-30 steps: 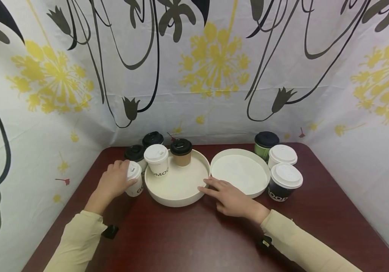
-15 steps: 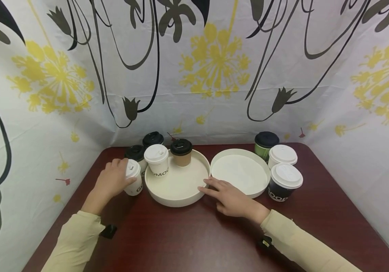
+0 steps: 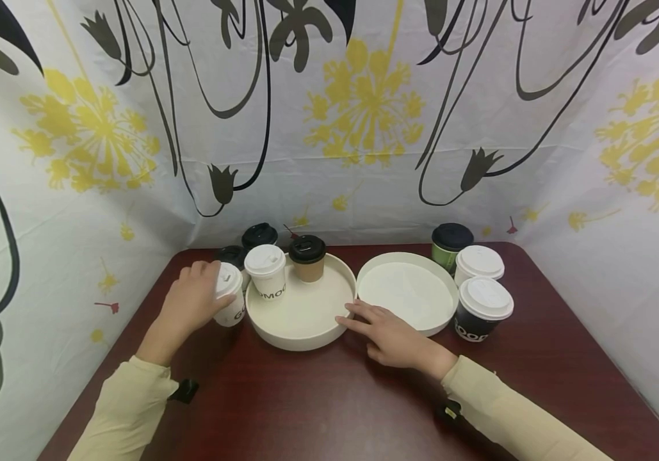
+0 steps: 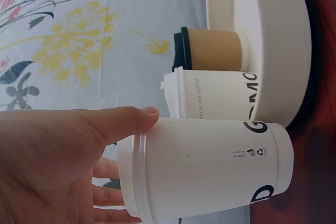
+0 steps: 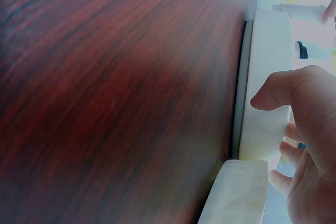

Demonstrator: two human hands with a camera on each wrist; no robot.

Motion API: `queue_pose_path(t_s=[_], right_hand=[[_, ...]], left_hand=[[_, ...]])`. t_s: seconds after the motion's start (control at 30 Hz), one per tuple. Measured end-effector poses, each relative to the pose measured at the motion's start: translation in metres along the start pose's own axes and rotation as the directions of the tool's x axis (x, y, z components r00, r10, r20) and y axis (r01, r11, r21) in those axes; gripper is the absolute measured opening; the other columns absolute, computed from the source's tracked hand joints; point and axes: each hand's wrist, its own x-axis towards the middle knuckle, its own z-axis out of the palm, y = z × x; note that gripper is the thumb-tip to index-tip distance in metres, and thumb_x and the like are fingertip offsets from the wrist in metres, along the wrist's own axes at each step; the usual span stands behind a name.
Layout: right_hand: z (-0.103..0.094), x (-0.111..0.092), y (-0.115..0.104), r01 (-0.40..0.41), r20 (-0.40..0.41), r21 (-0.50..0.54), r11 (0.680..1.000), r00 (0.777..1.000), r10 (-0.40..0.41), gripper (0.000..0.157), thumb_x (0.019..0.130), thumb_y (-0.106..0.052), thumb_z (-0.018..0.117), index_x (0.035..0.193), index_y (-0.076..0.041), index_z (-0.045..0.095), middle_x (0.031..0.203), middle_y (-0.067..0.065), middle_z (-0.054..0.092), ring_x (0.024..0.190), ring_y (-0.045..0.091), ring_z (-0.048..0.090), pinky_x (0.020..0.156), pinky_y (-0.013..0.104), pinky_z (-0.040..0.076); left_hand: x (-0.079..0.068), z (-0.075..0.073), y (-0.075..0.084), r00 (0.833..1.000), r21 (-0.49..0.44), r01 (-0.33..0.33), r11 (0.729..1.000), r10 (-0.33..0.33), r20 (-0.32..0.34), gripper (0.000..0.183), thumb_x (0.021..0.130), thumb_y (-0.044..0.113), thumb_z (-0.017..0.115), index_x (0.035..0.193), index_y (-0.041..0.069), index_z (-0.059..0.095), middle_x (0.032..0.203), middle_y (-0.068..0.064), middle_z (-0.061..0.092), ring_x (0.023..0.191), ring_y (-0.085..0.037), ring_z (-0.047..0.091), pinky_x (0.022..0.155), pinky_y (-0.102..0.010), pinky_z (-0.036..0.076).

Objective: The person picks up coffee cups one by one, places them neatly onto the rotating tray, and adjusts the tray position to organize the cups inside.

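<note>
My left hand (image 3: 191, 298) grips a white paper cup (image 3: 230, 310) by its white lid, thumb on the near side and fingers round the back. In the left wrist view this coffee cup (image 4: 210, 166) overlaps another white cup (image 4: 218, 95) behind it. The round cream tray (image 3: 300, 326) on the left bears that white-lidded cup (image 3: 267, 278) and a brown cup (image 3: 309, 266) with a black lid. Loosely extended, the fingers of my right hand (image 3: 395, 336) rest at this tray's right rim. In the right wrist view the thumb (image 5: 273, 95) lies at the tray's outer wall (image 5: 268, 61).
A second round cream tray (image 3: 406, 291) adjoins the first on the right. Beside it stand a green cup (image 3: 447, 253), a white-lidded cup (image 3: 479, 262) and a black cup (image 3: 476, 323). Two black-lidded cups stand behind my left hand, one with its lid (image 3: 259, 235) plainly showing.
My left hand and the white cup have risen slightly in the head view and shifted a little toward the left tray. The right hand has stayed in place.
</note>
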Motion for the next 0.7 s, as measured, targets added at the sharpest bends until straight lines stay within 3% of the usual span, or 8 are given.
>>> queue_pose_path(t_s=[0.7], right_hand=[[0.002, 0.0, 0.0, -0.004, 0.0, 0.002, 1.0, 1.0, 0.004, 0.08, 0.08, -0.008, 0.066, 0.152, -0.028, 0.039, 0.156, 0.011, 0.04, 0.147, 0.03, 0.037, 0.116, 0.046, 0.038]], left_hand=[[-0.002, -0.023, 0.019, 0.994, 0.026, -0.058, 0.998, 0.06, -0.093, 0.069, 0.084, 0.031, 0.077, 0.134, -0.008, 0.049, 0.125, -0.035, 0.054, 0.108, -0.052, 0.054, 0.084, -0.061, 0.048]])
